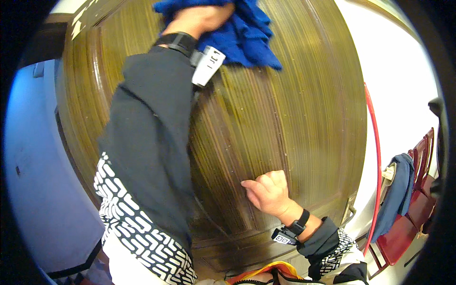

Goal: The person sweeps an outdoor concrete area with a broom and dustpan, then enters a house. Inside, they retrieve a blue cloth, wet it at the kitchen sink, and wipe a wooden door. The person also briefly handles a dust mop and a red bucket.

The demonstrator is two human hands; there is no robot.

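Note:
Across the middle of the head view stands a brown wood-grain door (313, 107) with small light specks on its surface. At the top, my left hand (208, 17) presses a crumpled blue cloth (245, 39) against the door; the fingers are partly hidden in the cloth and blurred. Lower down, my right hand (267, 194) is curled against the door with its fingers folded in, and no object shows in it. Each wrist wears a black strap with a small tagged device.
A metal door handle (350, 211) sits at the door's lower right edge. Beyond it are a red hose or cable (377, 153) and dark red chairs (399, 242), one with a blue garment (395, 199) hung over it. A bluish wall (46, 171) is at left.

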